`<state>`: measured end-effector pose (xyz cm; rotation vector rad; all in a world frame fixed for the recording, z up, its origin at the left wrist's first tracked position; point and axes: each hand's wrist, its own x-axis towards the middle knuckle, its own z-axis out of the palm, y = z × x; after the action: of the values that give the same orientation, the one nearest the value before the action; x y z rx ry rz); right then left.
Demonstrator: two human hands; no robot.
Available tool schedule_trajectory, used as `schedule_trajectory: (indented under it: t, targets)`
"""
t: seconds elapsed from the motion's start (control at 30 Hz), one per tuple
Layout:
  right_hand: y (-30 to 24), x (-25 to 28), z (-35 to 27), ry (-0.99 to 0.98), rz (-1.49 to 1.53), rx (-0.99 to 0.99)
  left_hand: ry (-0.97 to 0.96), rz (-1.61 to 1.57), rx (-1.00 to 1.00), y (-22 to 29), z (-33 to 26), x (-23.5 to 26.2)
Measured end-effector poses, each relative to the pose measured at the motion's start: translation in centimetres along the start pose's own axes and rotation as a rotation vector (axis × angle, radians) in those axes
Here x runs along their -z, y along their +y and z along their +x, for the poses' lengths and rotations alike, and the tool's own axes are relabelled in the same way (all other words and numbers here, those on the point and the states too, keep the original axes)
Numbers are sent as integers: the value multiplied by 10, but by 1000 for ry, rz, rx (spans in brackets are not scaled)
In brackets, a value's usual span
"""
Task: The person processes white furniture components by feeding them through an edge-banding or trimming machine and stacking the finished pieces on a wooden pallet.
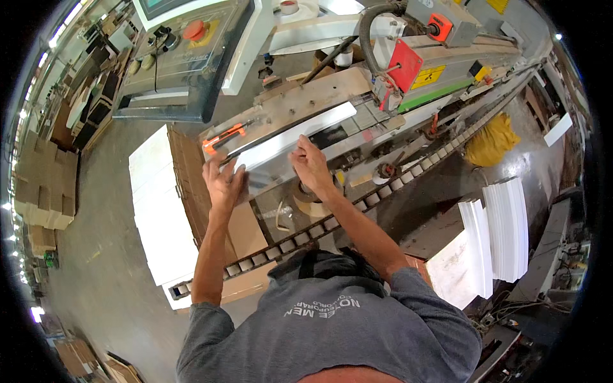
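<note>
Panel (294, 135) on machine bed (332, 86); panel stacks (159, 210) left, (504, 230) right.

white panel (295, 136), orange clamp (223, 138), yellow bag (490, 142).

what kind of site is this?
Likely a panel or furniture workshop: both hands press a white panel strip onto a feed machine with a roller track, a control console and stacked white panels nearby.
</note>
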<state>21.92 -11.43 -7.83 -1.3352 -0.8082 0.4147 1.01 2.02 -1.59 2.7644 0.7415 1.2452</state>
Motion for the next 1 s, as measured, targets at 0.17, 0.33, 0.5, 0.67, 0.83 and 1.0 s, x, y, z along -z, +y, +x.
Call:
schedule_trajectory:
  t: [0.17, 0.33, 0.5, 0.67, 0.83, 1.0]
  targets:
    - [-41, -16, 0, 18, -228, -264, -88, 108, 255, -24, -24, 17]
    - [-47, -18, 1, -87, -202, -291, -146, -40, 296, -36, -24, 22]
    - [-19, -23, 0, -62, -248, -142, -246, -135, 313, -38, -15, 21]
    - [-27, -21, 3, -42, -283, -158, -188, -167, 224, -33, -11, 7]
    - [-7, 3, 17, 62, -486, 34, -129, -167, 134, -19, 1, -22]
    - [10, 47, 37, 198, -583, 186, -171, -113, 92, 18, 24, -57]
